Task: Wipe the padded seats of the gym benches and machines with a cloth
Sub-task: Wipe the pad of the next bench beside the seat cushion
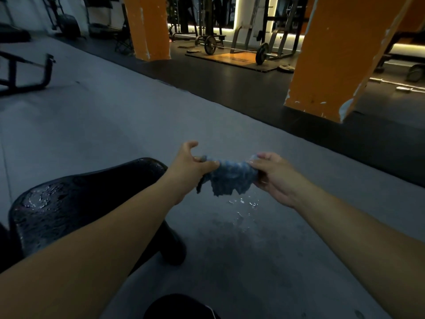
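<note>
We hold the cloth (pixel 230 178) up between both hands. Our left hand (pixel 193 164) pinches one end, and our right hand (pixel 273 178) grips the other end. Water drops (pixel 246 203) fall to the floor (pixel 230 261). The wet seat (pixel 80 199) lies at 8 o'clock from the cloth. Its long side runs from 8 to 2 o'clock. Our left hand is nearer, just past its far end. We think the cloth must go that way next.

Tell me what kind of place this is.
A gym, almost certainly: a loaded barbell on a lifting platform, a loose weight plate on the floor, and a wet black padded seat near the blue cloth.
</note>
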A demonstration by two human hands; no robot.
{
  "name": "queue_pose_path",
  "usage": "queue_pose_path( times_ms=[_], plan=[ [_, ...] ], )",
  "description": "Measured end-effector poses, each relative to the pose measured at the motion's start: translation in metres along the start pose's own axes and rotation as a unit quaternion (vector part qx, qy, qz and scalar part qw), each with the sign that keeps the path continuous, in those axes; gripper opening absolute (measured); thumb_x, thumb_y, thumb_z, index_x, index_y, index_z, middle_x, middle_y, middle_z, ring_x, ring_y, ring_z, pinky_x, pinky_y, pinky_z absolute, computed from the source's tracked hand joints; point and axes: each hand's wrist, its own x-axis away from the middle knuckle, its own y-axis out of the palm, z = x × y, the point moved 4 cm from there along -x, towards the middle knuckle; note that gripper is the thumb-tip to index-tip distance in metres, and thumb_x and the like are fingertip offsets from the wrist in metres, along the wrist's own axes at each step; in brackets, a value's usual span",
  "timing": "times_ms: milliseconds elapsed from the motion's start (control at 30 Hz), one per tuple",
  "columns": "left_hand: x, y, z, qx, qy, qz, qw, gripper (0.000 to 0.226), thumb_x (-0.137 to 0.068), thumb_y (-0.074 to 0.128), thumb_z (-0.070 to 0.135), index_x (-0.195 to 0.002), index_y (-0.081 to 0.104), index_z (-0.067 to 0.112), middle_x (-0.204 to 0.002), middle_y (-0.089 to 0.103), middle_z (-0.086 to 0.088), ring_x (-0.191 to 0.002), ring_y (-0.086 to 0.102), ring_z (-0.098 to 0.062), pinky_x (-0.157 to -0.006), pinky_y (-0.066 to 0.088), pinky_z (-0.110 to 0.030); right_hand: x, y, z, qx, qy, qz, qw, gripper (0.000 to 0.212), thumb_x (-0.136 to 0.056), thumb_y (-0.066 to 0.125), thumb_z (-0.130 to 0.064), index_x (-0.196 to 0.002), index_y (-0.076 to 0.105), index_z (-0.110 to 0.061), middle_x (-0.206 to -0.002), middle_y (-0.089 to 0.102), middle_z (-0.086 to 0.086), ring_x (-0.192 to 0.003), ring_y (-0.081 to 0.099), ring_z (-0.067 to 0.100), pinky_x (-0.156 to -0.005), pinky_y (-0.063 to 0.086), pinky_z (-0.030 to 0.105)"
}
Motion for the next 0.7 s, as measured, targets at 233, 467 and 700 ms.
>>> queue_pose_path(
  times_ms=[233, 467, 700],
  plan=[
    [0.006, -0.005, 0.015, -0.321, 0.129, 0.003, 0.938, 0.032, -0.086, 0.070, 0.011, -0.116, 0.063, 0.021, -0.101, 0.065, 0.004, -0.080, 0.056, -0.009, -0.059, 0.040, -0.009, 0.011, 0.019, -0.026, 0.368, -0.147, -0.031, 0.918, 0.064, -0.085, 0.072, 0.001, -0.142, 0.050, -0.018, -0.123, 0.065, 0.011, -0.100, 0.066, 0.016, -0.084, 0.056, 0.025],
    [0.010, -0.020, 0.010, 0.003, 0.027, 0.017, 0.999, 0.034, -0.076, 0.076, 0.028, -0.108, 0.066, 0.021, -0.108, 0.070, -0.013, -0.096, 0.069, -0.033, -0.085, 0.057, -0.049, 0.009, 0.038, -0.026, 0.242, -0.086, -0.062, 0.964, 0.046, -0.088, 0.051, 0.014, -0.125, 0.060, -0.012, -0.115, 0.065, 0.016, -0.095, 0.065, 0.025, -0.091, 0.055, 0.038],
    [0.024, -0.069, 0.004, -0.039, 0.023, 0.085, 0.995, 0.060, -0.089, 0.067, -0.002, -0.142, 0.047, 0.018, -0.126, 0.056, -0.014, -0.058, 0.065, -0.012, -0.050, 0.054, -0.027, -0.027, 0.103, -0.006, 0.141, -0.058, -0.138, 0.979, 0.069, -0.085, 0.040, 0.022, -0.143, 0.049, -0.014, -0.126, 0.065, 0.014, -0.107, 0.069, 0.028, -0.086, 0.058, 0.041]
  ],
)
